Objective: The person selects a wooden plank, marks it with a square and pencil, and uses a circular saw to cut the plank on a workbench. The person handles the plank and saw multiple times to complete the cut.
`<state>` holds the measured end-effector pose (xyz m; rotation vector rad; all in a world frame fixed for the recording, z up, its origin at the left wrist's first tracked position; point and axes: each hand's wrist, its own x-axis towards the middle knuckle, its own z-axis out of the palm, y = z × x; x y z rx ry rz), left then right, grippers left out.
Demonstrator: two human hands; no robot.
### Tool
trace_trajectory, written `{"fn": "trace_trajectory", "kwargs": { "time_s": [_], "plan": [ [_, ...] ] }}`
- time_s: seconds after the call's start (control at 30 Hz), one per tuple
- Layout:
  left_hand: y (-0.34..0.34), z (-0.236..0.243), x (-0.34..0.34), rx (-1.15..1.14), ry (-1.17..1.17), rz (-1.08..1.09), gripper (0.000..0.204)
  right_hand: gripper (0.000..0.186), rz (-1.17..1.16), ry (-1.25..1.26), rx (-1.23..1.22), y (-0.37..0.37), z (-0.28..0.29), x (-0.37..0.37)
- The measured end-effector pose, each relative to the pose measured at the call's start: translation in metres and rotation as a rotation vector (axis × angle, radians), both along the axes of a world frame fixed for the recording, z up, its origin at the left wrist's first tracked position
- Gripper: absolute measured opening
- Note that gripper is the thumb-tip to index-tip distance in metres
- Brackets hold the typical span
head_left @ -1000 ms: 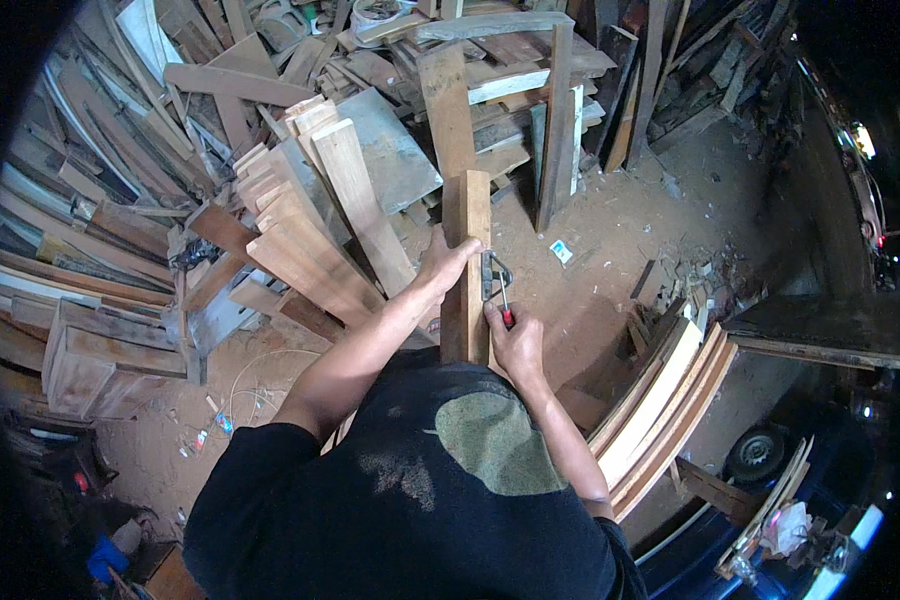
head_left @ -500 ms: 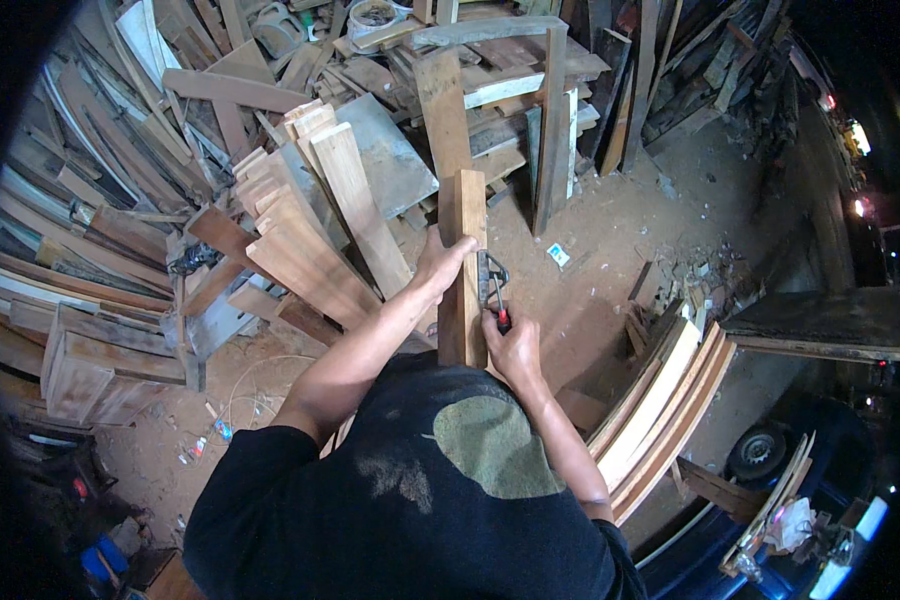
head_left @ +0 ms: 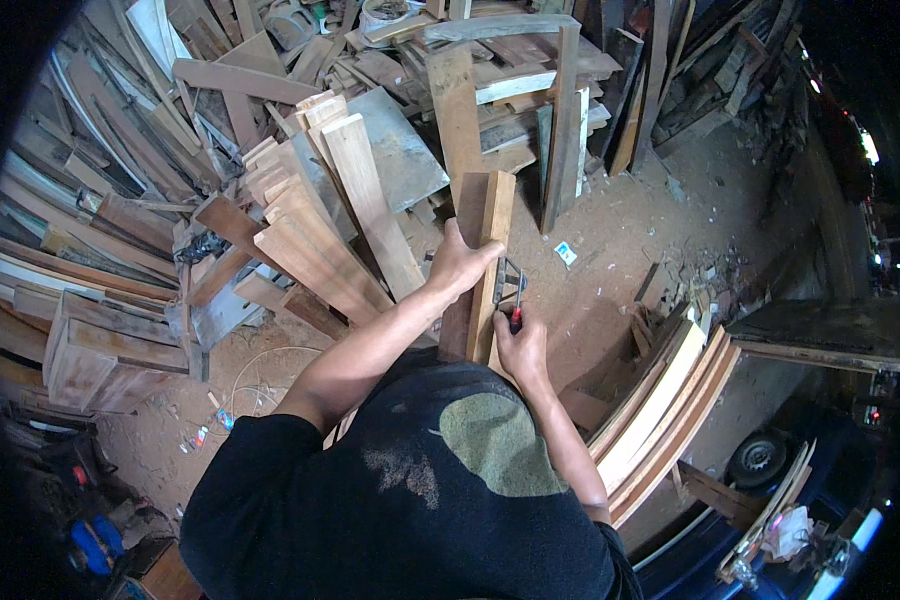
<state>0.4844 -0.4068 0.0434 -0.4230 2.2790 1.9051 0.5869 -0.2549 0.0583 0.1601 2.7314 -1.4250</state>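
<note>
My left hand (head_left: 462, 258) is closed round an upright wooden beam (head_left: 499, 200), thumb across its front edge. Against the beam's right side is a dark metal fitting (head_left: 510, 280), shaped like a small frame or clamp. My right hand (head_left: 520, 345), just below that fitting, grips a screwdriver (head_left: 516, 318) with a red and black handle, its fingers close to the beam. The beam's lower end is hidden by my body in a dark T-shirt.
Leaning planks (head_left: 360, 190) and a large heap of scrap boards (head_left: 510, 60) surround the dirt floor (head_left: 590, 240). Curved boards (head_left: 670, 400) stand at my lower right, beside a wheel (head_left: 760, 455). A wooden box (head_left: 115, 360) sits at the left.
The beam and both hands have shifted a little to the right, and the beam appears slightly turned. My hands keep their grips on beam and screwdriver.
</note>
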Motion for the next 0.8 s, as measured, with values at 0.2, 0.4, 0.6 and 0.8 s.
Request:
{"fn": "trace_trajectory", "kwargs": {
  "time_s": [0.2,0.4,0.6,0.8],
  "plan": [
    [-0.004,-0.018,-0.004,-0.017,-0.030,0.027,0.080,0.013,-0.113,-0.190,-0.292,0.005,-0.028,-0.003],
    [-0.020,-0.015,-0.017,0.139,-0.038,0.098,0.076,0.014,-0.304,-0.443,-1.242,0.011,0.015,-0.031],
    [-0.038,-0.018,-0.024,0.167,-0.052,0.146,0.072,0.028,-0.300,-0.517,-1.463,0.012,0.042,-0.065],
    [-0.040,-0.015,-0.015,0.121,-0.034,0.242,0.067,0.037,-0.243,-0.553,-1.676,0.010,0.060,-0.110]
  ]
}}
